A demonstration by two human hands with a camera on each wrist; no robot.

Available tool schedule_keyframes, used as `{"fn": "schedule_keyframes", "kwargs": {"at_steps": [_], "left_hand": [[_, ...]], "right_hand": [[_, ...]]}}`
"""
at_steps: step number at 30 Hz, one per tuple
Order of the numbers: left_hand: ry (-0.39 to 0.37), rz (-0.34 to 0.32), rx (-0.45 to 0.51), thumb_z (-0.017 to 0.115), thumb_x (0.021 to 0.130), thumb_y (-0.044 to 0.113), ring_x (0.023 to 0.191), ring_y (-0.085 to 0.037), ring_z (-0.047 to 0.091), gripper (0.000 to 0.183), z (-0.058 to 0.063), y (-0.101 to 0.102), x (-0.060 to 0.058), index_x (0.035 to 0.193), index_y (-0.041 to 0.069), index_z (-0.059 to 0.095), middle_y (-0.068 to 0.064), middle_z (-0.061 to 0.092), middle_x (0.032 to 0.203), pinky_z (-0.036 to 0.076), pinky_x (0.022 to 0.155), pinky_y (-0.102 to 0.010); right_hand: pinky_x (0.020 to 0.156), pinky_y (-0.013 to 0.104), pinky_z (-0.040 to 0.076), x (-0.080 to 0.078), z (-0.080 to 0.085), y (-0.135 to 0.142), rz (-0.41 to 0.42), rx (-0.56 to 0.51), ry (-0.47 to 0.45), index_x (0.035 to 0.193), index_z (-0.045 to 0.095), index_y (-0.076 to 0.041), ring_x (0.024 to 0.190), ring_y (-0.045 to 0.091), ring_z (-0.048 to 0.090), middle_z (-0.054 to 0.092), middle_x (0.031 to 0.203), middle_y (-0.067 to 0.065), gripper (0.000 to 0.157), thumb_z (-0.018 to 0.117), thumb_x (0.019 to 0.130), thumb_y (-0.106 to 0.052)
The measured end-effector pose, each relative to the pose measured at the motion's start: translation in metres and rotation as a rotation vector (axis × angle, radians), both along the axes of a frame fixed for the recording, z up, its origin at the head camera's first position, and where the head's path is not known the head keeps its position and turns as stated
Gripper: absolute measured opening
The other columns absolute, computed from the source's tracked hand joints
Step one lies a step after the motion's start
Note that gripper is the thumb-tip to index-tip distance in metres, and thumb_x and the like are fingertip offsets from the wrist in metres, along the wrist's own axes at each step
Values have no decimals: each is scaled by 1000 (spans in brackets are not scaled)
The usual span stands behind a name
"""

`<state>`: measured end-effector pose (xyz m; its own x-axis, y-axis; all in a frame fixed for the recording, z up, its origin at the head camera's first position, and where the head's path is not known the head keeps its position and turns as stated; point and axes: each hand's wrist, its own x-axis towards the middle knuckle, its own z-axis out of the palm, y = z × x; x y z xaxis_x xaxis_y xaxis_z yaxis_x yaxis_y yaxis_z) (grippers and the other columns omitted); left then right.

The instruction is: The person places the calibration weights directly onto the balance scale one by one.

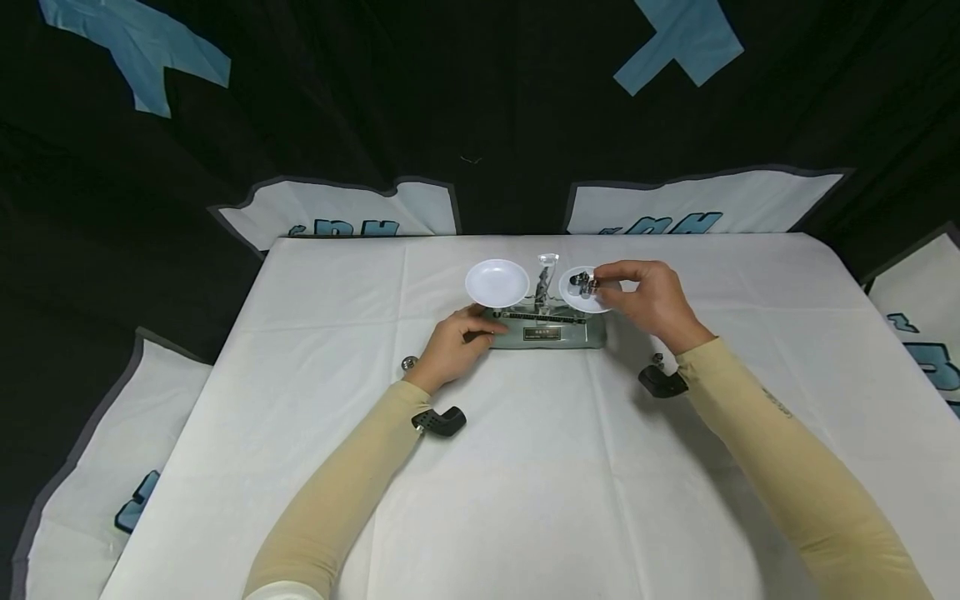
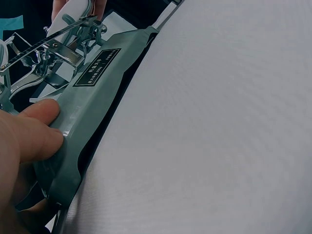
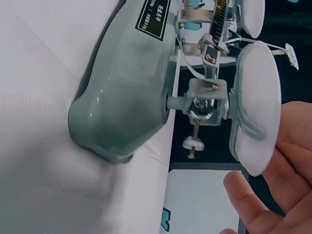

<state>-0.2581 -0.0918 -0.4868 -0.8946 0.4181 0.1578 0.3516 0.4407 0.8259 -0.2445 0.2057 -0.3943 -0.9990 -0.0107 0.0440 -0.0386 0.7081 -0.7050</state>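
Observation:
A balance scale [image 1: 564,337] with a grey-green base and two white pans stands near the table's far edge. My left hand [image 1: 453,346] holds the left end of its base; in the left wrist view, fingers [image 2: 41,129] lie on the base's top. Several shiny metal weights [image 1: 579,281] are at the right pan [image 1: 588,305]. My right hand [image 1: 651,302] is over that pan, its fingertips pinching one of them. From the right wrist, the pan [image 3: 258,107] hides the weights and some fingertips. The left pan [image 1: 497,283] bears nothing visible.
A small round metal piece [image 1: 409,363] lies on the white-covered table [image 1: 525,483] left of my left hand. Another small shiny thing [image 1: 657,358] shows beside the black right wrist camera [image 1: 663,382]. A dark curtain [image 1: 510,117] hangs behind the table.

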Motion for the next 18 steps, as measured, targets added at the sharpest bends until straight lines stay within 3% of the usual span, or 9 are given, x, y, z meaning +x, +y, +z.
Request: {"fn": "schedule_keyframes", "kwargs": {"at_steps": [5,9,15,18], "left_hand": [[-2,0,2,62,92,5,152,-35,37,24,0,0,0,108,6,79,-17,54,152,29,126,-52],[-12,0,4,62,93,5,153,-34,37,23,1,0,1,109,6,79,-16,54,152,29,127,-51],[-14,7,-5,61,94,6,153,-33,37,24,-1,0,0,109,7,79,-16,55,151,29,127,-50],[-10,4,-3,61,94,6,152,-34,37,24,-1,0,0,109,7,79,-16,56,151,29,127,-51]], "right_hand": [[108,57,47,6,6,8,-36,-19,24,128,71,-7,137,33,52,67,137,15,33,66,96,-13],[109,62,45,14,9,19,-62,-36,97,130,69,-6,137,34,53,69,133,18,33,63,99,-14],[109,63,44,26,10,40,-108,-55,154,130,68,-5,136,35,53,69,130,21,33,60,101,-17],[107,56,46,32,9,51,-132,-53,149,130,68,-5,136,31,53,69,130,22,33,60,101,-19]]}}
